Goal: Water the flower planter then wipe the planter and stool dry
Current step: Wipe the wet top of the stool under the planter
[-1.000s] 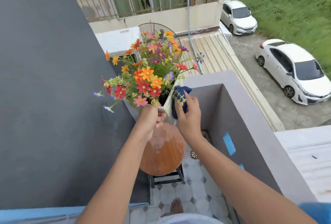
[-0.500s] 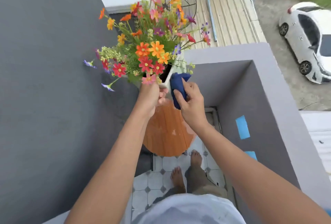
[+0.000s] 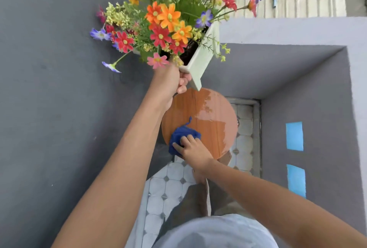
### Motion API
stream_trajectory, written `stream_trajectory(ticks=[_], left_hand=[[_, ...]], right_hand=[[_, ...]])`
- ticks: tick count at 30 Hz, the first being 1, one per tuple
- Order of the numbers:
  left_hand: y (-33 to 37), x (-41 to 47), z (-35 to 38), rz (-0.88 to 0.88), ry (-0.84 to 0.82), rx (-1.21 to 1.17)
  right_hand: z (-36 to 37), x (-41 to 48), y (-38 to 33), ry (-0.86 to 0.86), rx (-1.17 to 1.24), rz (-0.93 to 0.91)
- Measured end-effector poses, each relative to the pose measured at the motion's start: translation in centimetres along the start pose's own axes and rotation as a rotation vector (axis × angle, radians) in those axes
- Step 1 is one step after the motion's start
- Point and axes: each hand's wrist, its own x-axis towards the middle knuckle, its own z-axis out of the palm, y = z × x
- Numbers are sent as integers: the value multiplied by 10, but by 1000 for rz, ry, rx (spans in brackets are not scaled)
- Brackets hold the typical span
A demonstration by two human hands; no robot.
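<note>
Planter [image 3: 199, 65] hangs above the stool [image 3: 206, 128], our left hand [image 3: 170, 81] clenched on its corner. Our right hand [image 3: 193, 148] presses the cloth [image 3: 181, 134] onto the stool's near edge, fingers curled over it.

Soft even daylight, wide-angle edge distortion

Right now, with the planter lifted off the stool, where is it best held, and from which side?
By the near corner of its rim, from below and the left, as the left hand does. The white planter is a straight-walled box with a flat lip, and flowers crowd the top. That leaves the right hand free to wipe the stool with the blue cloth.
</note>
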Motion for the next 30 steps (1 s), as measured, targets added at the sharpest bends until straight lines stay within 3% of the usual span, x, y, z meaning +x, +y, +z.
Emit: stream_trajectory(ticks=[4, 9, 12, 15, 20, 22, 24, 28, 30], left_hand=[[5, 9, 0, 1, 2, -30], [6, 19, -9, 46, 13, 8], [3, 27, -15, 44, 20, 49], [1, 30, -19, 39, 15, 87], [1, 38, -22, 44, 1, 130], [1, 40, -24, 42, -3, 141], [2, 41, -24, 40, -19, 143], [2, 42, -25, 52, -24, 162], [2, 43, -24, 58, -26, 162]], right_hand=[[-18, 8, 47, 110, -33, 117], [-59, 41, 128, 284, 11, 498], [-61, 49, 126, 294, 27, 543], [-40, 43, 99, 279, -2, 354], [-5, 18, 73, 71, -115, -274], [-9, 27, 90, 53, -162, -353], [-22, 45, 113, 104, -173, -248], [-59, 74, 140, 198, -83, 229], [-61, 87, 126, 249, -25, 360]])
